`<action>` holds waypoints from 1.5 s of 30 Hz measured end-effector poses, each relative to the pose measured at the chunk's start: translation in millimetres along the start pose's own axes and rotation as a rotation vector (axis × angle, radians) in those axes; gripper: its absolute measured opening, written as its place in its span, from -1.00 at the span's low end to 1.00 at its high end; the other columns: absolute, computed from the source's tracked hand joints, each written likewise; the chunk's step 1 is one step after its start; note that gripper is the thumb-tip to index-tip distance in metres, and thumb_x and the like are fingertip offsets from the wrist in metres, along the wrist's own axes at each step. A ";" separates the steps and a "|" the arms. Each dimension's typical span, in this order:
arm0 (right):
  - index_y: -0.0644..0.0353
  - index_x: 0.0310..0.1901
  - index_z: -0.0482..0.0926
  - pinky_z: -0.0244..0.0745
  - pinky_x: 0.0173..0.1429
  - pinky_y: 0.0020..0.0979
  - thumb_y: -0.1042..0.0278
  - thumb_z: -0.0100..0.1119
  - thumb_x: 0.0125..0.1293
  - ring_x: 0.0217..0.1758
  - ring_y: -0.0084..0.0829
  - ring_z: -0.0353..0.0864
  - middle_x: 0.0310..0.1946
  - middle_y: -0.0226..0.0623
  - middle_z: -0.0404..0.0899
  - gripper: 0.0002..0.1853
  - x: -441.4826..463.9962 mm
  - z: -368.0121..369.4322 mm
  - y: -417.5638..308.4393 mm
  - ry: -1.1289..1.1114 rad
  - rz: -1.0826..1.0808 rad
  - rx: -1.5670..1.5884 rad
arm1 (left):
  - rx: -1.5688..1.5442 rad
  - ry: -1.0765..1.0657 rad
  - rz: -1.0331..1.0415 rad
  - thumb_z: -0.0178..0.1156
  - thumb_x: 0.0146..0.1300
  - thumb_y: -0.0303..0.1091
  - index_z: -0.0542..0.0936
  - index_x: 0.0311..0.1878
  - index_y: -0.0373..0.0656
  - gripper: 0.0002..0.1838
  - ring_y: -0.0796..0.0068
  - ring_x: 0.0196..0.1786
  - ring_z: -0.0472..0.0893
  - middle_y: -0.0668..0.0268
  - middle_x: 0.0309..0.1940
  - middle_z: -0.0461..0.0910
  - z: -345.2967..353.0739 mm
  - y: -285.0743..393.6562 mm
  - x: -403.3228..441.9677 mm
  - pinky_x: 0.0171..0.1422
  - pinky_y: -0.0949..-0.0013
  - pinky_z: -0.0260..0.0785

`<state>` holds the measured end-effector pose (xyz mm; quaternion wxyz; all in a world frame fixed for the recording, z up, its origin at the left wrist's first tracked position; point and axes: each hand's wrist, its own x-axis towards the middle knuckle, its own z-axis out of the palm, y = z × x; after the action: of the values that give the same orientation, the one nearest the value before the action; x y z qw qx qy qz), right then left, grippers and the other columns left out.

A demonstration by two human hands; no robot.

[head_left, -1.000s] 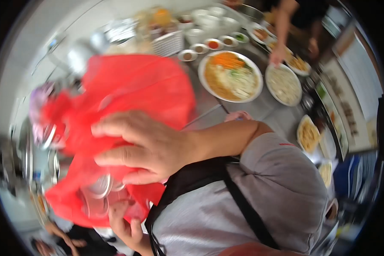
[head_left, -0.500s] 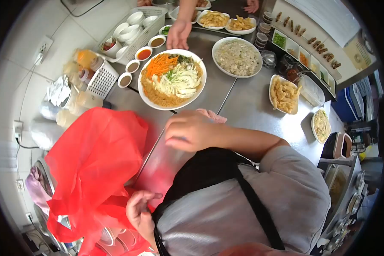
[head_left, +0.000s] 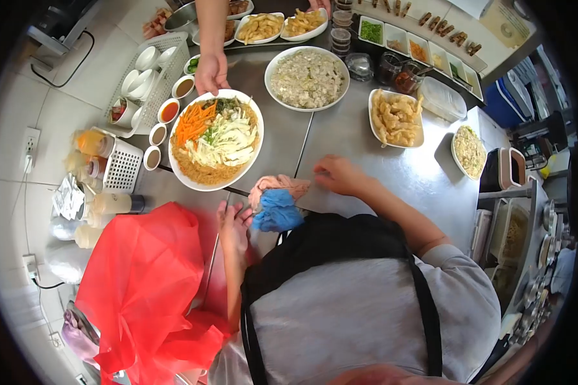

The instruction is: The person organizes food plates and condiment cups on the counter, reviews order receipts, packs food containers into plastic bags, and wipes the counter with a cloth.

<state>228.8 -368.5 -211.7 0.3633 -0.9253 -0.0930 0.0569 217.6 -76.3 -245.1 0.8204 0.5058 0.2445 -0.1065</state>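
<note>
My left hand point(head_left: 235, 226) is open, palm up, between the red bag point(head_left: 144, 263) and a blue cloth point(head_left: 278, 210). A pink cloth point(head_left: 282, 186) lies against the blue one on the steel counter. My right hand point(head_left: 338, 174) is over the counter to the right of the cloths, fingers loosely curled; whether it holds anything is hidden. Beyond the cloths sits a large round plate point(head_left: 217, 140) of noodles, carrot strips and shredded cabbage. Another person's hand point(head_left: 212, 72) touches its far rim.
A bowl of rice point(head_left: 307, 78), a dish of fried pieces point(head_left: 396, 118) and a smaller rice dish point(head_left: 469, 151) stand farther right. Small sauce bowls point(head_left: 169, 111) line the plate's left side. Baskets point(head_left: 123, 165) and bottles point(head_left: 112, 204) are at the left wall.
The blue cloth has come into view beside the pink one. My left hand has moved up from the bag and opened. My right hand has moved right. The co-worker's hand has reached the plate's rim.
</note>
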 end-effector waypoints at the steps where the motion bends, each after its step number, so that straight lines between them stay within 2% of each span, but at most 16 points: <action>1: 0.16 -0.37 0.47 0.39 -0.23 -0.26 0.23 0.04 0.01 -0.30 -0.17 0.48 -0.38 -0.18 0.49 -0.79 -2.4 -2.6 5.1 0.013 0.008 0.013 | -0.034 -0.020 0.021 -0.09 0.22 -0.30 0.06 0.15 -0.06 -0.55 0.36 -0.37 0.51 0.21 -0.28 0.44 3.7 2.6 3.9 -0.37 0.37 0.38; 5: 0.17 -0.37 0.47 0.38 -0.24 -0.26 0.25 0.04 0.00 -0.31 -0.17 0.49 -0.41 -0.17 0.49 -0.80 -5.9 -14.1 20.3 -0.064 0.094 0.029 | 0.104 -0.104 0.028 -0.19 0.26 -0.28 0.07 0.13 -0.11 -0.61 0.30 -0.47 0.53 0.14 -0.40 0.47 2.8 10.3 24.4 -0.47 0.37 0.43; 9: 0.15 -0.39 0.48 0.39 -0.25 -0.26 0.23 0.02 0.01 -0.32 -0.22 0.50 -0.43 -0.21 0.51 -0.80 11.4 -7.7 28.4 -0.070 0.138 0.014 | -0.039 -0.211 -0.063 -0.22 0.28 -0.23 0.07 0.13 -0.11 -0.61 0.28 -0.44 0.54 0.10 -0.39 0.48 -4.6 20.0 29.8 -0.42 0.35 0.44; 16: 0.13 -0.38 0.50 0.39 -0.29 -0.26 0.17 -0.01 0.03 -0.36 -0.22 0.51 -0.43 -0.26 0.54 -0.77 62.7 12.1 20.0 -0.036 0.122 0.011 | -0.023 -0.279 -0.119 -0.17 0.26 -0.15 0.15 0.11 -0.05 -0.61 0.28 -0.41 0.56 0.08 -0.35 0.51 -12.2 23.4 35.2 -0.40 0.33 0.46; 19: 0.12 -0.28 0.46 0.40 -0.33 -0.30 0.20 0.01 0.03 -0.42 -0.29 0.53 -0.53 -0.27 0.51 -0.75 72.8 21.2 27.3 -0.003 0.111 0.027 | -0.030 -0.317 -0.107 -0.17 0.25 -0.15 0.13 0.13 -0.05 -0.59 0.29 -0.40 0.55 0.07 -0.33 0.50 -14.0 23.3 36.5 -0.38 0.34 0.45; 22: 0.07 -0.03 0.29 0.40 -0.44 -0.31 0.23 0.02 0.04 -0.46 -0.34 0.53 -0.50 -0.26 0.47 -0.59 70.6 15.1 31.9 0.077 0.383 0.468 | -0.077 -0.332 -0.134 -0.17 0.26 -0.15 0.08 0.15 -0.05 -0.56 0.24 -0.38 0.55 0.02 -0.31 0.49 -13.4 25.8 33.9 -0.36 0.30 0.45; 25: 0.03 0.13 -0.02 0.43 -0.48 -0.37 0.25 0.00 0.10 -0.48 -0.35 0.53 -0.41 -0.27 0.42 -0.41 75.8 -5.4 43.1 0.344 0.727 1.269 | -0.071 -0.352 -0.140 -0.16 0.25 -0.12 0.07 0.17 -0.04 -0.54 0.25 -0.37 0.55 0.03 -0.29 0.49 -16.9 24.4 35.8 -0.35 0.31 0.45; 28: -0.01 0.14 -0.13 0.46 -0.47 -0.34 0.30 -0.02 0.09 -0.49 -0.27 0.53 -0.29 -0.19 0.39 -0.37 87.4 -23.6 49.5 0.431 0.692 1.421 | -0.060 -0.346 -0.153 -0.15 0.24 -0.12 0.06 0.18 -0.03 -0.52 0.26 -0.36 0.55 0.05 -0.30 0.50 -17.3 25.9 36.1 -0.36 0.31 0.44; 31: -0.05 0.16 -0.20 0.45 -0.53 -0.39 0.35 -0.04 0.06 -0.54 -0.33 0.54 -0.29 -0.17 0.41 -0.32 102.4 -31.2 57.9 0.349 0.636 1.416 | -0.033 -0.345 -0.148 -0.14 0.24 -0.12 0.06 0.19 -0.04 -0.51 0.27 -0.36 0.55 0.06 -0.31 0.50 -15.8 27.1 36.9 -0.36 0.32 0.44; 37: -0.04 0.07 -0.08 0.49 -0.47 -0.37 0.45 -0.14 0.05 -0.46 -0.26 0.56 -0.30 -0.11 0.42 -0.46 121.9 -21.3 58.7 0.435 0.632 1.410 | -0.065 -0.346 -0.169 -0.15 0.24 -0.14 0.08 0.18 -0.04 -0.53 0.27 -0.39 0.55 0.04 -0.31 0.50 -13.0 26.1 34.7 -0.37 0.31 0.45; 40: -0.01 0.07 -0.07 0.50 -0.52 -0.39 0.49 -0.16 0.03 -0.50 -0.25 0.56 -0.30 -0.09 0.43 -0.46 126.3 -18.4 53.0 0.393 0.595 1.391 | -0.090 -0.360 -0.184 -0.15 0.24 -0.13 0.11 0.14 -0.04 -0.56 0.23 -0.38 0.55 0.02 -0.32 0.50 -14.1 25.0 37.9 -0.38 0.29 0.45; 44: 0.05 0.04 -0.03 0.51 -0.54 -0.40 0.49 -0.15 0.03 -0.51 -0.22 0.57 -0.29 -0.06 0.43 -0.50 143.4 -8.9 36.6 0.319 0.649 1.384 | -0.132 -0.418 -0.201 -0.16 0.25 -0.15 0.15 0.10 -0.01 -0.62 0.17 -0.36 0.56 0.00 -0.33 0.51 -19.7 24.6 43.6 -0.35 0.23 0.46; 45: 0.06 0.03 -0.02 0.51 -0.54 -0.39 0.49 -0.15 0.03 -0.51 -0.22 0.57 -0.29 -0.06 0.42 -0.50 151.8 -7.0 31.0 0.310 0.660 1.371 | -0.097 -0.395 -0.182 -0.16 0.25 -0.14 0.16 0.11 -0.01 -0.61 0.21 -0.38 0.56 0.03 -0.33 0.51 -17.3 25.9 41.1 -0.37 0.25 0.46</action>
<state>382.2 -363.1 -233.5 0.8276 -0.4710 0.2954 0.0770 258.8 -46.0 -252.3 0.8627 0.4110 0.1285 -0.2652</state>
